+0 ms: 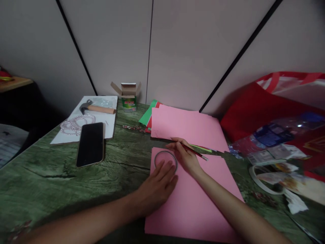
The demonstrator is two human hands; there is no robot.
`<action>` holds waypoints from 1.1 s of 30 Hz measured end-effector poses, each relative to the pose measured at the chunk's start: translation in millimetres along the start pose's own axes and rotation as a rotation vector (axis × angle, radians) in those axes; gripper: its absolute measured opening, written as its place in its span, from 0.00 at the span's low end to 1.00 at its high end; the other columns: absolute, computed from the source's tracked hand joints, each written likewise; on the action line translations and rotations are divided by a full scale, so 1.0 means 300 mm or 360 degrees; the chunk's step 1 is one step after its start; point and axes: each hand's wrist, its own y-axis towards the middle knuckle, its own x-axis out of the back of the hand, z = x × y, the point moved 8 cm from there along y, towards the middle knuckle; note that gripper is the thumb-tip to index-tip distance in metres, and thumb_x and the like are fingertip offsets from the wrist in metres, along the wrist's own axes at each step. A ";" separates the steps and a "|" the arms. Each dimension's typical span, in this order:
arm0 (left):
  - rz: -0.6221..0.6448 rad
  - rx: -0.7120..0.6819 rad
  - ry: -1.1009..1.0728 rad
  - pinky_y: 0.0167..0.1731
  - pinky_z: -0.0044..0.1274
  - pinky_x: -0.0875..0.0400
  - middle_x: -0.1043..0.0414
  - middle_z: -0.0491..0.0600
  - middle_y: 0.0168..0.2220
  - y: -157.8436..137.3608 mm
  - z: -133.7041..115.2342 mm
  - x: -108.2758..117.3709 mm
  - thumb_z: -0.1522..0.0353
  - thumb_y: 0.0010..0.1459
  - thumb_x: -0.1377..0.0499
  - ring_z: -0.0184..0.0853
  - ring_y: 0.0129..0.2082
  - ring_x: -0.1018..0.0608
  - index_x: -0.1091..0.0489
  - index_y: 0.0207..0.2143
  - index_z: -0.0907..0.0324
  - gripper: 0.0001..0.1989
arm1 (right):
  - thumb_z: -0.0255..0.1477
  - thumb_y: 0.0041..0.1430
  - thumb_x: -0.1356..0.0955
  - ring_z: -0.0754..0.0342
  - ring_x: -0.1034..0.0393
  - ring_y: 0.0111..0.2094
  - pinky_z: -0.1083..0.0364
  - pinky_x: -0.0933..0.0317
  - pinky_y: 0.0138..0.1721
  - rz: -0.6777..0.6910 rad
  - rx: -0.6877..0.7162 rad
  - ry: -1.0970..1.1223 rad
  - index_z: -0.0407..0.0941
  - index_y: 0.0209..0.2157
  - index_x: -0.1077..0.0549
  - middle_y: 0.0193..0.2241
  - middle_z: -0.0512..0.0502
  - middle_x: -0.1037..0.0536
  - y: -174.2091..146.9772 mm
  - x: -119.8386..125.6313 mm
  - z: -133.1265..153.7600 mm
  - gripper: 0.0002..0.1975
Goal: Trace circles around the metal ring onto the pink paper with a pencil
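A sheet of pink paper [193, 210] lies on the table in front of me. On its upper left part rests a thin round ring [155, 165], like a bangle, with pink showing through its middle. My left hand [161, 184] lies flat, its fingertips over the ring's lower right side. Just right of the ring, my right hand [186, 156] is closed around a dark red pencil [195, 152]. The pencil's eraser end points to the lower right; its tip is hidden by the fingers.
Behind lies a stack of pink paper [188, 122] with green sheets [148, 113] under it. Leftward are a phone [90, 145], a hammer [99, 108], beads [73, 124] and a small open box [129, 103]. A red bag [243, 105], plastic bottle [274, 134] and tape roll [254, 178] stand right.
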 end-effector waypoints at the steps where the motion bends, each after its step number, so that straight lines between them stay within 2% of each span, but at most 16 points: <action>1: 0.0018 -0.0016 -0.0040 0.56 0.39 0.41 0.38 0.60 0.56 0.003 -0.003 -0.011 0.75 0.61 0.51 0.47 0.60 0.41 0.37 0.52 0.66 0.16 | 0.41 0.60 0.37 0.50 0.26 0.38 0.45 0.34 0.47 -0.0017 -0.0011 0.0015 0.48 0.42 0.34 0.33 0.48 0.21 -0.003 -0.002 -0.005 0.13; 6: 0.0083 0.0072 -0.0174 0.54 0.47 0.42 0.40 0.62 0.57 -0.001 0.014 -0.066 0.69 0.65 0.53 0.50 0.62 0.45 0.38 0.52 0.68 0.16 | 0.40 0.59 0.35 0.50 0.26 0.38 0.46 0.34 0.46 -0.0093 -0.0049 0.0040 0.48 0.41 0.33 0.31 0.48 0.21 -0.019 -0.018 -0.004 0.13; 14: 0.0060 0.0089 -0.0143 0.55 0.44 0.43 0.38 0.58 0.57 -0.012 0.015 -0.080 0.66 0.67 0.55 0.49 0.62 0.45 0.37 0.53 0.66 0.18 | 0.43 0.59 0.36 0.52 0.27 0.37 0.50 0.34 0.45 -0.0051 -0.0056 0.0026 0.47 0.42 0.32 0.31 0.49 0.22 -0.009 -0.029 -0.010 0.16; 18: 0.0087 0.0078 -0.0129 0.57 0.44 0.47 0.39 0.58 0.58 -0.010 0.015 -0.084 0.66 0.67 0.55 0.48 0.62 0.46 0.37 0.54 0.65 0.18 | 0.45 0.58 0.36 0.54 0.29 0.34 0.52 0.34 0.41 -0.0054 -0.0008 -0.0150 0.45 0.40 0.28 0.29 0.49 0.25 0.033 -0.032 0.037 0.18; 22: 0.0123 0.0054 -0.0104 0.57 0.44 0.49 0.41 0.59 0.58 -0.007 0.012 -0.081 0.65 0.67 0.56 0.48 0.62 0.47 0.38 0.55 0.66 0.19 | 0.42 0.55 0.34 0.56 0.30 0.27 0.54 0.34 0.35 0.0267 -0.0043 -0.0289 0.43 0.39 0.28 0.23 0.52 0.28 0.074 -0.120 0.078 0.17; 27: 0.0200 0.0031 -0.0089 0.59 0.44 0.54 0.46 0.59 0.61 -0.005 0.010 -0.084 0.65 0.67 0.57 0.47 0.63 0.49 0.41 0.57 0.66 0.21 | 0.37 0.56 0.35 0.57 0.31 0.27 0.57 0.37 0.30 0.0607 -0.0136 -0.0606 0.42 0.30 0.29 0.25 0.49 0.26 0.081 -0.210 0.057 0.12; 30: 0.0218 0.0006 -0.0099 0.59 0.45 0.56 0.49 0.55 0.63 -0.004 0.007 -0.085 0.66 0.66 0.56 0.48 0.63 0.51 0.40 0.56 0.65 0.20 | 0.35 0.59 0.37 0.57 0.33 0.26 0.58 0.40 0.27 0.0693 -0.0054 -0.0866 0.42 0.27 0.31 0.23 0.50 0.27 0.076 -0.230 0.060 0.12; 33: 0.0205 -0.0011 -0.0102 0.59 0.44 0.56 0.45 0.54 0.61 -0.005 0.004 -0.086 0.65 0.67 0.56 0.47 0.63 0.48 0.37 0.55 0.64 0.20 | 0.32 0.61 0.38 0.58 0.34 0.26 0.59 0.41 0.27 0.0838 0.0070 -0.1057 0.43 0.28 0.31 0.25 0.50 0.27 0.062 -0.260 0.078 0.11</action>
